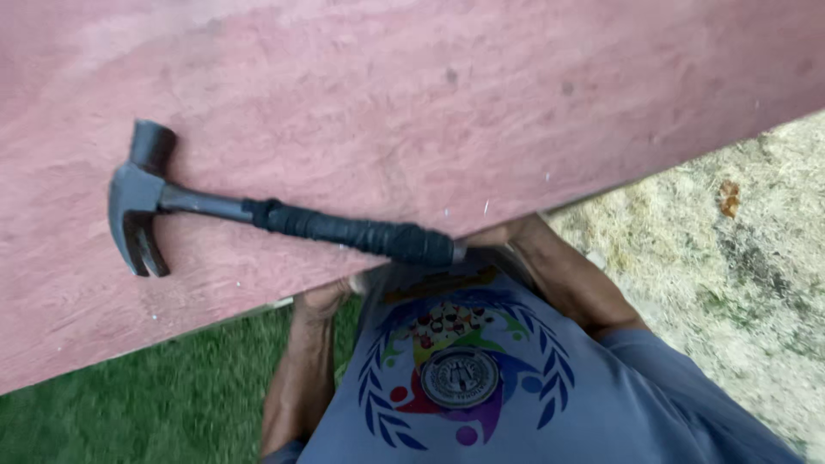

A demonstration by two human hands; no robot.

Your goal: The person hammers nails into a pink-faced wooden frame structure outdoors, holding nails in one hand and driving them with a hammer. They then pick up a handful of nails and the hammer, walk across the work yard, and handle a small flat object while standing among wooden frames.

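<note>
Left hand (331, 296) at lower centre-left of frame, fingers tucked under the near edge of the board (412, 103), forearm running down to the bottom edge. Right hand (507, 234) at centre, also hooked under the board's edge, forearm angling down-right. Both hands grip the board from below; fingers hidden, so how tight can't be told. Board is big, flat, reddish-pink, fills the upper frame, tilted. Hammer (258, 215) lies loose on top, left of centre: dark claw head at upper left, black wrapped handle pointing toward the right hand. Grass (129, 412) lower left, dry straw (756, 258) at right.
</note>
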